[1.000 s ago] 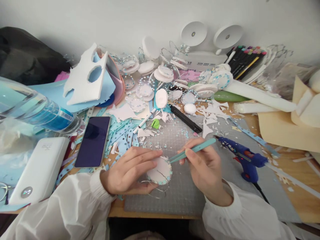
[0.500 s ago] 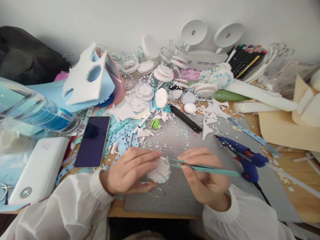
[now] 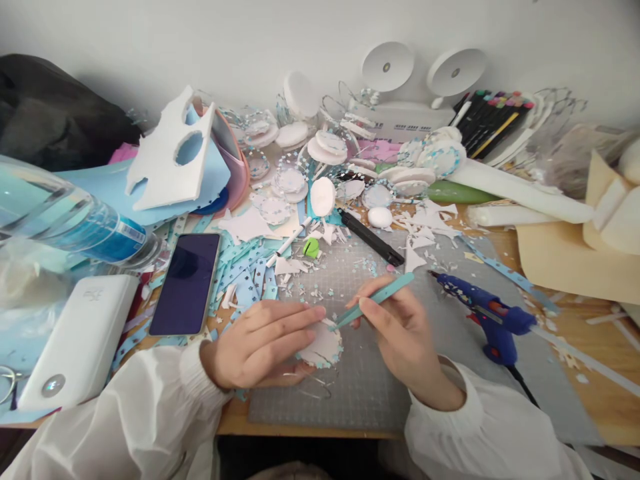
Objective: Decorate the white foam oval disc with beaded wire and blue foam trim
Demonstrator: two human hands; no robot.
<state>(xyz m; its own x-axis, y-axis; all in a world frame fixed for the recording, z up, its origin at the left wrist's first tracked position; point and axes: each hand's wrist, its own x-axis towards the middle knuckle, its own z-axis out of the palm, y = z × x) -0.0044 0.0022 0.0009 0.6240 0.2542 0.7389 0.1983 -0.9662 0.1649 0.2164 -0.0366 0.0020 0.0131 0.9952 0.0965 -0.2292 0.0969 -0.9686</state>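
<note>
A round white foam disc (image 3: 324, 349) edged with small blue and white stars is held by my left hand (image 3: 270, 340), its fingers over the disc's left side and the thumb beneath. Thin wire (image 3: 317, 387) loops out below the disc. My right hand (image 3: 400, 333) pinches teal tweezers (image 3: 375, 298), whose tips meet the disc's upper right rim. Whether a star sits between the tips is too small to tell. Under both hands lies a grey cutting mat (image 3: 370, 407), with tiny loose stars (image 3: 315, 291) scattered just beyond the disc.
A blue glue gun (image 3: 493, 313) lies to the right, its cord running toward me. Left are a phone (image 3: 185, 283), a white power bank (image 3: 80, 340) and a tilted bottle (image 3: 75, 213). Behind are a black cutter (image 3: 370, 237), foam scraps (image 3: 245, 225) and several decorated discs (image 3: 327, 147).
The tweezers have swung from nearly level to slanting up and away from me, and my right hand has turned with them. My left hand and the foam disc stay almost in place.
</note>
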